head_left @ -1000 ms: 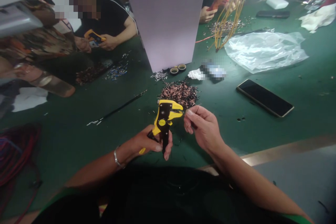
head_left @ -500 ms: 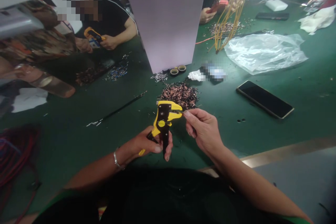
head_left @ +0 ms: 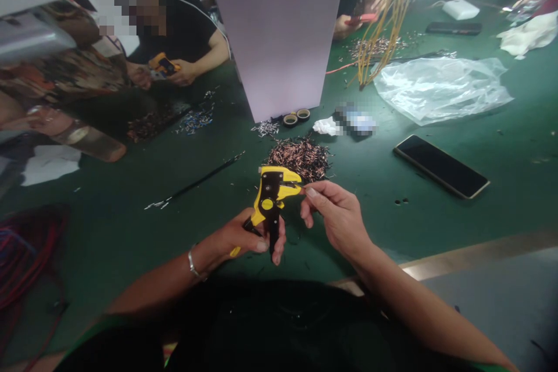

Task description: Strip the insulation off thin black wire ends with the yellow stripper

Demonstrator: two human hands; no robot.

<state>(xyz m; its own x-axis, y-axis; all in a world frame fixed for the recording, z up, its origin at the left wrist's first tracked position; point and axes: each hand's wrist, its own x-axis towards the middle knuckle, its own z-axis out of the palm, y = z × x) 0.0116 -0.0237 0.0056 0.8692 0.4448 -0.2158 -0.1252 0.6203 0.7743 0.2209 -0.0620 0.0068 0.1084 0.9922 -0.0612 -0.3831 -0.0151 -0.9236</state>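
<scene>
My left hand (head_left: 253, 235) is wrapped round the handles of a yellow and black wire stripper (head_left: 268, 204), whose jaws point right. At the jaw tips, the thumb and index finger of my right hand (head_left: 333, 209) pinch a thin piece that looks like a wire end, mostly hidden by the fingers. Just beyond the tool lies a pile of short copper and black wire pieces (head_left: 299, 157). Left of it, a thin bundle of black wires (head_left: 200, 177) with bright ends rests on the green table (head_left: 209, 273).
A grey panel (head_left: 279, 29) stands ahead, with tape rolls (head_left: 296, 118) at its foot. A phone (head_left: 441, 165) and a plastic bag (head_left: 442, 87) lie right. Yellow wires (head_left: 390, 23) hang behind. Red cable (head_left: 26, 256) is coiled left. Other people work across the table.
My right hand's lower fingers have shifted slightly left, and the pinched piece stays at the tool's jaws. Across the table, a person's yellow tool has tilted and moved slightly.
</scene>
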